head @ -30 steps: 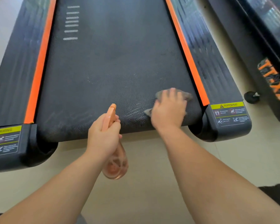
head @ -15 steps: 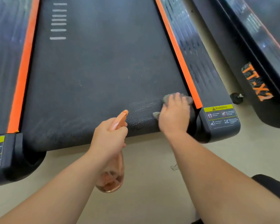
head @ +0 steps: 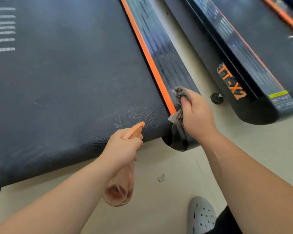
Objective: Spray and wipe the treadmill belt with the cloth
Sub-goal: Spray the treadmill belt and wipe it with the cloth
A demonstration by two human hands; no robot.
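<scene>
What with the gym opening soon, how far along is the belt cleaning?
Early, it seems. Done: pale wipe streaks mark the treadmill belt only at its near right corner. In hand: the left hand grips the orange spray bottle, nozzle toward the belt; the right hand holds the bunched grey cloth at the side rail, off the belt. Left: the rest of the belt shows no such streaks.

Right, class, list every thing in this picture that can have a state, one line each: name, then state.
Treadmill belt, pale smears near its end edge.
Spray bottle, gripped by the left hand, nozzle toward the belt.
Cloth, bunched up, off the belt, over the side rail.
Right hand, grips the cloth.
</scene>
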